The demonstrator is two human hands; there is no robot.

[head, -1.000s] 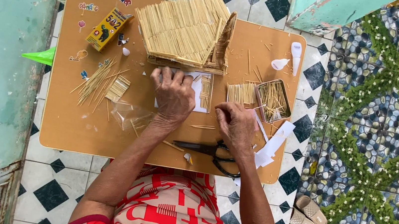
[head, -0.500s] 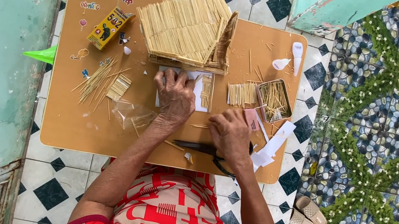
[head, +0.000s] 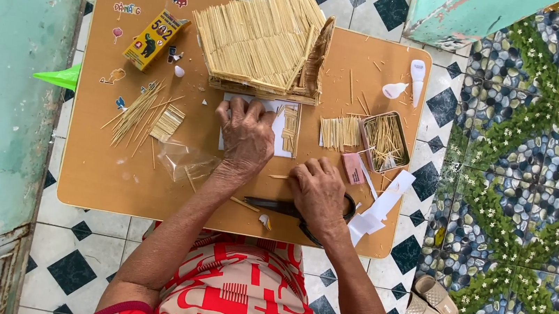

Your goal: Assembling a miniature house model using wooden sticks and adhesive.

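Comparing with a second ago, I see the right hand [head: 321, 195] has pulled back from beside the tin of sticks [head: 385, 142] toward the near table edge; it now lies curled over the black scissors [head: 298, 212], and I cannot tell whether it grips them. The left hand [head: 247, 132] stays pressed flat, fingers spread, on the white card [head: 281, 128] below the stick house [head: 264, 43]. A row of sticks [head: 289, 129] sits on that card; I judge cutting comes next.
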